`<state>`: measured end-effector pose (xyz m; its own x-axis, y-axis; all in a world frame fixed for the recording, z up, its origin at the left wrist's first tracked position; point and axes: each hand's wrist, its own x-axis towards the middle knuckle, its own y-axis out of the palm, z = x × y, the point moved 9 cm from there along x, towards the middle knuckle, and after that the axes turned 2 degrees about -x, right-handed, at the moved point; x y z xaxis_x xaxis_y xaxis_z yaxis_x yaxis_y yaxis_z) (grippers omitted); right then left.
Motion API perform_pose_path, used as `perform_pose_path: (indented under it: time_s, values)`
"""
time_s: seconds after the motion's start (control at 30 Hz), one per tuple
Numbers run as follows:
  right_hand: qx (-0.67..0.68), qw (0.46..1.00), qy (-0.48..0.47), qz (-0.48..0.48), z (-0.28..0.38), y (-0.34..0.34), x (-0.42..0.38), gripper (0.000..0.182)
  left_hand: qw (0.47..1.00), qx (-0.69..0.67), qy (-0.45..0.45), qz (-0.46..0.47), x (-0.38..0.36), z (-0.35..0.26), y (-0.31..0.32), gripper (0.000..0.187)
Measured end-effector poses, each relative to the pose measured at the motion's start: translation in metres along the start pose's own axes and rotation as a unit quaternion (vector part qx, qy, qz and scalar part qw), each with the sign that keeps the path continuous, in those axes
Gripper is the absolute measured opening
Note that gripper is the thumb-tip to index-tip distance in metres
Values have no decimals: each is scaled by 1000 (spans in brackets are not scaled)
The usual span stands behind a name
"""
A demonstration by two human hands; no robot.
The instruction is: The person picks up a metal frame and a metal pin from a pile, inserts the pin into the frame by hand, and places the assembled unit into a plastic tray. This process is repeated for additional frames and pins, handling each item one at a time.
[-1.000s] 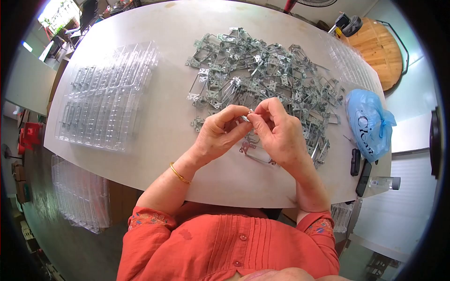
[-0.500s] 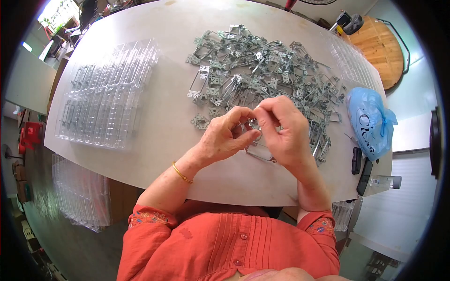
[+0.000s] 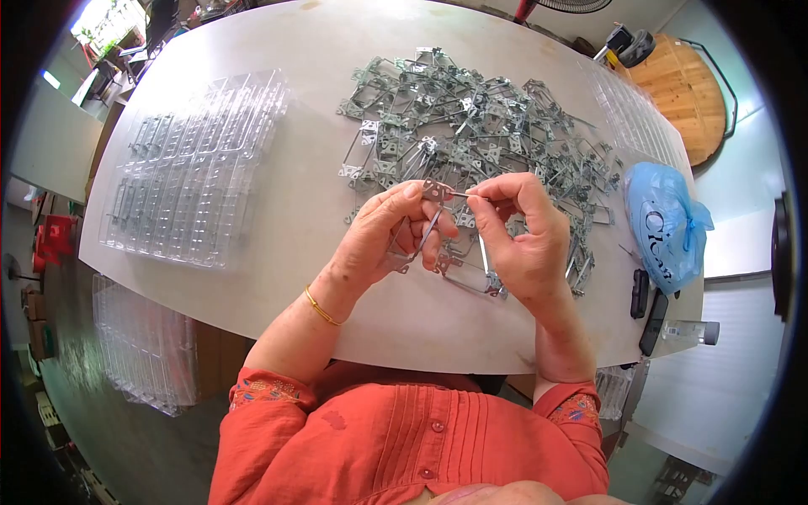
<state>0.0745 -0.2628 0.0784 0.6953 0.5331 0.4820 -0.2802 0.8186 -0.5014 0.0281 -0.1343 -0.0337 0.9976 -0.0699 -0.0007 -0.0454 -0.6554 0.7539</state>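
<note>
Between thumb and fingers, my left hand (image 3: 370,231) grips a metal bracket (image 3: 436,191) with a drilled flat plate and a bent wire arm running down past the fingers. A thin rod sticks out from the plate to the right, and my right hand (image 3: 532,240) pinches its far end between thumb and forefinger. Other bent-wire brackets (image 3: 490,290) lie on the table just below the hands. Beyond them spreads a big heap of similar metal brackets (image 3: 471,126), tangled together.
Clear plastic trays (image 3: 194,168), holding metal parts in rows, lie on the white table (image 3: 295,286) at left. At right are another clear tray (image 3: 627,109), a tied blue plastic bag (image 3: 665,223), a black phone (image 3: 653,324) and a plastic bottle (image 3: 690,330). More trays (image 3: 143,345) stand below the left edge.
My hands have moved slightly apart from their close pinch. The bracket's plate and rod now show between them, and the left fingers have turned to expose the wire arm.
</note>
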Motion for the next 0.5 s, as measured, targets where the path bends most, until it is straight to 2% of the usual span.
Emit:
perform_pose_path:
  time_s: [0.3,0.5]
  values:
    - [-2,999,-43,-15,7,1,-1,15,1000,6,4,0,-1,3,-4,48]
    - [-46,999,-13,22,2,7,-1,10,998,-12,44,45,-2,-1,3,39]
